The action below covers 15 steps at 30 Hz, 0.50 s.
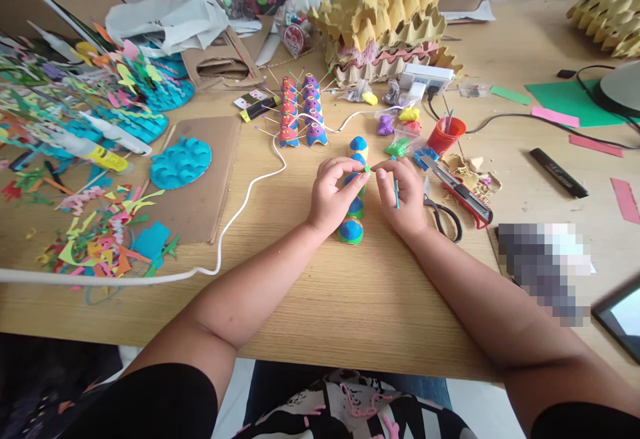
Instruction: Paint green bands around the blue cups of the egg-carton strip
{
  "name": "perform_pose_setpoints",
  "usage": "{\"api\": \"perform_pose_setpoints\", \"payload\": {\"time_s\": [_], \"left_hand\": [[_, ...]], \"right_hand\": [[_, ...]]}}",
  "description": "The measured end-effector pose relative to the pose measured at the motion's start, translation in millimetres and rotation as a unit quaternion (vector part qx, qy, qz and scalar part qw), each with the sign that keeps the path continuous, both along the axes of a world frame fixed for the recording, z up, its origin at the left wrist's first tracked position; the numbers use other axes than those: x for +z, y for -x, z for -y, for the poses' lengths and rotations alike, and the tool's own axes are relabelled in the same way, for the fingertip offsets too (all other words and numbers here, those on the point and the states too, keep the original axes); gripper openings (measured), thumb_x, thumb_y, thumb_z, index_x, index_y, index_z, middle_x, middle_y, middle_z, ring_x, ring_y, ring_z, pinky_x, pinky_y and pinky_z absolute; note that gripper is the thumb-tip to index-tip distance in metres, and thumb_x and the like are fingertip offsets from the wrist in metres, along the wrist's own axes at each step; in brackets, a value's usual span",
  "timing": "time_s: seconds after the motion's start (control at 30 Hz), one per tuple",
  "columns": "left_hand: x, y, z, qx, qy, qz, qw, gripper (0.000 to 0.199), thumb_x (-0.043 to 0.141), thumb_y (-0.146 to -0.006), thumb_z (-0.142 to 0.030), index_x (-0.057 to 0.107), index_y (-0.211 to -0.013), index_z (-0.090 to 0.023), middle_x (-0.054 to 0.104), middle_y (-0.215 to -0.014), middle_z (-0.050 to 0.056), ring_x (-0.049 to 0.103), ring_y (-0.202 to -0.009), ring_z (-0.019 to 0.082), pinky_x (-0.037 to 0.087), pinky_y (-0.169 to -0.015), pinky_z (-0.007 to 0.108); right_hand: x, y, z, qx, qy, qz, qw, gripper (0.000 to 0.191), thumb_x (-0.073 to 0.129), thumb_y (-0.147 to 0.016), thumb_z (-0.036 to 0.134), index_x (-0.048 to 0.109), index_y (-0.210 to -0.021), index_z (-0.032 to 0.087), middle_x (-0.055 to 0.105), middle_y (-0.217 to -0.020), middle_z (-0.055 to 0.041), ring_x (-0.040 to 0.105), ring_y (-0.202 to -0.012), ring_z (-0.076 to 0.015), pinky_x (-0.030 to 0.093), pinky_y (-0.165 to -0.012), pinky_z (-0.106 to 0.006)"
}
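Green bit [367, 169] | in left hand [331, 193], fingertips pinched | right hand [408, 197] curled round blue stick [397, 189]

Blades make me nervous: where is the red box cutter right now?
In the head view, the red box cutter lies on the table just right of the right hand, beside the black-handled scissors and in front of the orange cup.

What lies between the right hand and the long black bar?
In the head view: scissors nearest the right hand, then a utility knife and brown scraps, before the black bar.
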<state>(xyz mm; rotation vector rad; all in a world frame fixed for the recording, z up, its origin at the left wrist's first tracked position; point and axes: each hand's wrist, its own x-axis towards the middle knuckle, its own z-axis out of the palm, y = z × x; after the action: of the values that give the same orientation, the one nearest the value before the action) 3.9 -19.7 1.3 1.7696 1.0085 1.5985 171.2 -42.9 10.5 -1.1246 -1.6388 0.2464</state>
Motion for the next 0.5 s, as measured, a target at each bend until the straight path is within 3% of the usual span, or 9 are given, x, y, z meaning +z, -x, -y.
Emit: {"api": "perform_pose_setpoints", "payload": {"time_s": [0.17, 0.4, 0.5], "left_hand": [[3.9, -0.1, 2.9, -0.003, -0.009, -0.03, 0.999, 0.043, 0.071, -0.099, -0.069, 0.078, -0.096, -0.027, 0.08, -0.108, 0.008, 0.073, -0.113, 0.024, 0.055, -0.111, 0.044], [9.9, 5.9, 7.5, -0.046, 0.045, -0.036, 0.997, 0.072, 0.031, -0.111, -0.074, 0.086, -0.098, -0.029, 0.082, -0.117, 0.007, 0.071, -0.125, 0.025, 0.052, -0.12, 0.046], [9.7, 6.8, 7.4, -0.047, 0.053, -0.028, 0.997, 0.076, 0.026, -0.111, -0.074, 0.087, -0.099, -0.031, 0.082, -0.117, 0.006, 0.071, -0.126, 0.025, 0.05, -0.121, 0.046]], "right_hand": [[-0.5, -0.8, -1.0, 0.042, 0.019, 0.006, 0.999, 0.051, 0.049, -0.11, 0.069, 0.069, -0.092, 0.025, 0.072, -0.089, -0.0054, 0.066, -0.087, -0.0237, 0.052, -0.083, -0.043], [-4.1, -1.2, -3.7, 0.022, 0.014, -0.009, 1.0, 0.041, 0.06, -0.107, 0.065, 0.07, -0.096, 0.027, 0.075, -0.093, -0.0043, 0.069, -0.091, -0.0238, 0.054, -0.087, -0.043], [-4.8, -0.4, -3.6, 0.028, 0.004, -0.007, 1.0, 0.035, 0.059, -0.109, 0.058, 0.074, -0.104, 0.027, 0.078, -0.098, -0.0052, 0.07, -0.094, -0.0242, 0.055, -0.089, -0.044]]}}
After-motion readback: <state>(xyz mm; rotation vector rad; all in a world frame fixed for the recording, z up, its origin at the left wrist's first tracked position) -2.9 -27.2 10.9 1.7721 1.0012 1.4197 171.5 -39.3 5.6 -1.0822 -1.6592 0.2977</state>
